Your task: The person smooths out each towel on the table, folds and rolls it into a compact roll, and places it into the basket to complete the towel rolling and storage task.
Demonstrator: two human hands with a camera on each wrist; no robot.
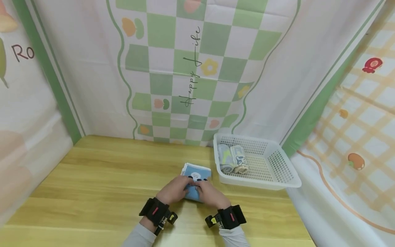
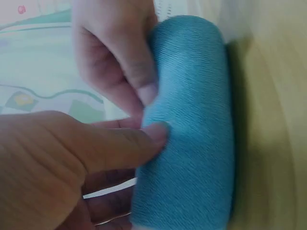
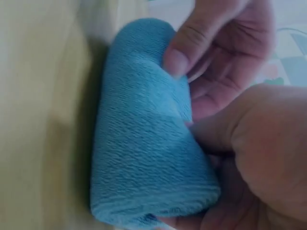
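A blue towel (image 1: 193, 195) with a white and black print lies on the wooden table, its near part rolled up and its far part flat. My left hand (image 1: 174, 189) grips the left half of the roll, and my right hand (image 1: 212, 195) holds the right half. In the left wrist view, the left thumb presses on the near side of the rolled towel (image 2: 192, 124), with fingers bent over its top. The right wrist view shows the layered end of the roll (image 3: 144, 139) beside the right hand, whose fingertips are partly hidden.
To the right at the back stands a white plastic basket (image 1: 257, 181) with perforated walls. Two rolled towels, a grey-green one (image 1: 226, 159) and a cream and blue one (image 1: 239, 159), lie in its left side. A patterned curtain (image 1: 191, 68) hangs behind the table (image 1: 102, 178).
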